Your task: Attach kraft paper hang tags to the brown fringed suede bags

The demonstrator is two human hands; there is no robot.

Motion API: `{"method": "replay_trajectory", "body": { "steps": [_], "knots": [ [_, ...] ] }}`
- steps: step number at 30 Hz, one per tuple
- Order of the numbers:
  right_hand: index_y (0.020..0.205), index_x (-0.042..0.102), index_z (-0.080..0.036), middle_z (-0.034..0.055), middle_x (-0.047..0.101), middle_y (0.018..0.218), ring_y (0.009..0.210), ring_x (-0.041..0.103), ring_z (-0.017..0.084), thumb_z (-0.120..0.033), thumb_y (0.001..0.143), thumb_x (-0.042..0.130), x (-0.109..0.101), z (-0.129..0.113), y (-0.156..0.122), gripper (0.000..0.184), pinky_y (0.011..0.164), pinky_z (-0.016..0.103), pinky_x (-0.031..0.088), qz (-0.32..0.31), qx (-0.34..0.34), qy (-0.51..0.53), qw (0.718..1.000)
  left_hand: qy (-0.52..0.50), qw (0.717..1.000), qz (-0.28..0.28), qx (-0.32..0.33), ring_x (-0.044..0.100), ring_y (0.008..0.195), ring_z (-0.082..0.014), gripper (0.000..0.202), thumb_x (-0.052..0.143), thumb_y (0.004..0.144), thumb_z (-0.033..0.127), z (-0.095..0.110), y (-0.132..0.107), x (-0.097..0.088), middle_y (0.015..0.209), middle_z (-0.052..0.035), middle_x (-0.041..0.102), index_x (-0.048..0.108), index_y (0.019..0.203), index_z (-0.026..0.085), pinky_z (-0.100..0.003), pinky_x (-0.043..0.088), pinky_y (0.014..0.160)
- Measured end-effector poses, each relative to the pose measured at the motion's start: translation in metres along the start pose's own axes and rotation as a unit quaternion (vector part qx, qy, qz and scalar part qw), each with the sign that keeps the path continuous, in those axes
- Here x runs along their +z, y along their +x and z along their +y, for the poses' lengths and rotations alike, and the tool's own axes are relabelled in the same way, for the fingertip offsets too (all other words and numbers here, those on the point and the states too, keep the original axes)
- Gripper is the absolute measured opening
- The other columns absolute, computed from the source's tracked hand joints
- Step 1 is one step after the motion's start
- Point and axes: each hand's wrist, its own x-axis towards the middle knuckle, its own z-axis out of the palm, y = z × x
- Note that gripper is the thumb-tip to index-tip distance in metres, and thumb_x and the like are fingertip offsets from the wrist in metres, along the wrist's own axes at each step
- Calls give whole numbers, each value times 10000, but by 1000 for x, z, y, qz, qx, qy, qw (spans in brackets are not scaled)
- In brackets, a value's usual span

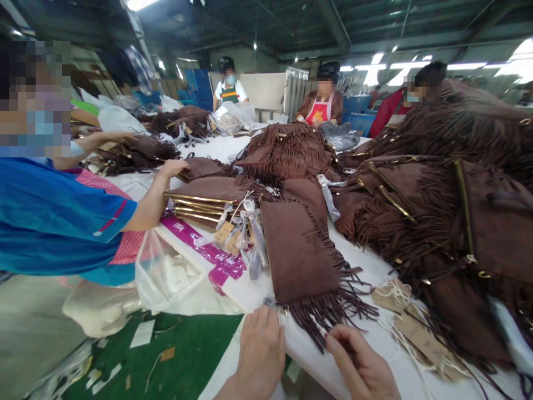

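I'd keep the brown fringed pouch (pixel 302 244) flat on the white table (pixel 310 361), its near corner steadied so the strands don't snag. My right hand (pixel 364 364) comes in from the right, thumb and finger pinching a small white piece (pixel 320 328) at the fringe — my left hand (pixel 261 347) curls, knuckles up, by that corner — whether gripping anything, I can't tell.

1. Before you, the brown pouch (pixel 302 250) looks matt and suede-like, its fringe (pixel 347 294) likewise.
2. You see glossy gold metal zips (pixel 195 206) on the stacked pouches (pixel 212 188).
3. The tags (pixel 425 336) near you look like matt card.
4. To your left, the purple wrapping (pixel 231 269) is glossy plastic.
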Motion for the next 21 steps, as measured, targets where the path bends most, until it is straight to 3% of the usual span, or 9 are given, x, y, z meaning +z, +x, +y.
{"method": "replay_trajectory", "body": {
  "steps": [5, 8, 14, 18, 21],
  "knots": [
    [713, 536, -235, -40, 514, 600, 531, 480, 117, -437, 813, 442, 13, 4, 7, 245, 498, 200, 384, -45, -44, -38, 997, -73, 993, -55, -68, 510, 893, -235, 139, 437, 794, 209, 7, 4, -8, 896, -83, 556, 544, 865, 155, -372, 400, 805],
    [703, 520, -231, -43, 490, 601, 545, 469, 116, -440, 819, 428, 15, 5, 8, 256, 520, 202, 376, -66, -33, -37, 997, -80, 989, -81, -99, 493, 955, -259, 244, 476, 765, 232, 11, 9, -9, 977, -110, 541, 511, 984, 128, -386, 380, 841],
    [703, 505, -229, -45, 491, 618, 578, 475, 120, -440, 815, 420, 15, 4, 8, 254, 557, 204, 375, -73, -12, -25, 997, -82, 974, -156, -145, 550, 899, -268, 261, 468, 682, 174, 11, 23, -15, 922, -117, 584, 524, 931, 123, -364, 396, 785],
    [705, 507, -229, -48, 503, 617, 574, 482, 118, -430, 818, 420, 15, 3, 11, 246, 557, 200, 378, -67, -22, -47, 996, -132, 952, -195, -194, 585, 782, -226, 273, 456, 604, 134, 8, 29, -21, 796, -73, 620, 529, 866, 155, -309, 401, 684],
    [725, 511, -230, -49, 518, 622, 564, 495, 112, -415, 832, 410, 16, 2, 14, 237, 551, 192, 387, -71, -40, -72, 994, -142, 954, -193, -180, 576, 770, -205, 267, 422, 597, 105, 8, 27, -21, 778, -51, 612, 537, 828, 175, -297, 396, 678]
  ]
}}
